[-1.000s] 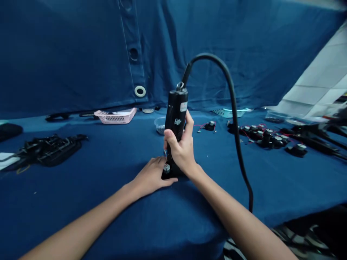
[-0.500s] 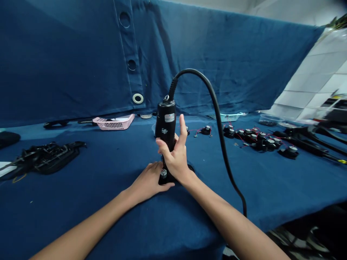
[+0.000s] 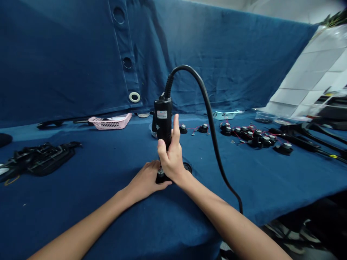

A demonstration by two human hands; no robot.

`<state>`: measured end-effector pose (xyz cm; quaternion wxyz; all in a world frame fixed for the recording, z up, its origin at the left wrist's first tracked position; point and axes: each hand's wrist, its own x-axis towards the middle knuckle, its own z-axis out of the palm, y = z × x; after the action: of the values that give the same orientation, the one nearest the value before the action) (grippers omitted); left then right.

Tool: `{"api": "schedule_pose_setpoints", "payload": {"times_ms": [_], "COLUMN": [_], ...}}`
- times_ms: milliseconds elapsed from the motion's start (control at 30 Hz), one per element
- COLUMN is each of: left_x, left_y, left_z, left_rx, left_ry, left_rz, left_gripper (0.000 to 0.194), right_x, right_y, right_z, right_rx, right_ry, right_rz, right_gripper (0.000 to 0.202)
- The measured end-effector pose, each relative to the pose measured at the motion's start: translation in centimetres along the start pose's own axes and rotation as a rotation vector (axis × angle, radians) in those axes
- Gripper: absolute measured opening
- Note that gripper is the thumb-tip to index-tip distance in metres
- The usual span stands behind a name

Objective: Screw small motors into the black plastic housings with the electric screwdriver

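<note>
Head view: right hand (image 3: pixel 172 160) grips the driver (image 3: pixel 163 121), nearly upright, over the black part (image 3: pixel 160 177).
Left hand (image 3: pixel 146 178) clasps the part against the cloth (image 3: pixel 108 213); firm pressure and a plumb driver should serve best, its tip being hidden.

Pink basket (image 3: pixel 110 124), turquoise basket (image 3: pixel 224 116) farther right, hanging blue curtain (image 3: pixel 235 65), green leaves (image 3: pixel 334 20)

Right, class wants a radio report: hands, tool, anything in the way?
Right hand around upright tool. Left hand holding black part. Tool tip hidden; cable clear of left hand.
</note>
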<state>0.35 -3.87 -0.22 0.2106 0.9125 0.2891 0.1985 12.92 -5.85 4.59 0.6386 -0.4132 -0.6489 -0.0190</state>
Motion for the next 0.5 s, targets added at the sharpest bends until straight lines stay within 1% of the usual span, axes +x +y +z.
{"api": "schedule_pose_setpoints", "payload": {"times_ms": [200,500], "left_x": [-0.06,-0.02], "left_y": [0.08,-0.2], "left_z": [-0.04,0.19], "left_rx": [0.006,0.018], "left_ry": [-0.014,0.004], "left_rz": [-0.008,0.006], "left_gripper": [0.055,0.052], "right_x": [-0.04,0.12], "right_y": [-0.05,-0.2], "right_z": [0.08,-0.32], "right_rx": [-0.056,-0.032], "right_ry": [0.008,0.002], "right_rz": [-0.028,-0.011], "right_gripper": [0.084,0.082]}}
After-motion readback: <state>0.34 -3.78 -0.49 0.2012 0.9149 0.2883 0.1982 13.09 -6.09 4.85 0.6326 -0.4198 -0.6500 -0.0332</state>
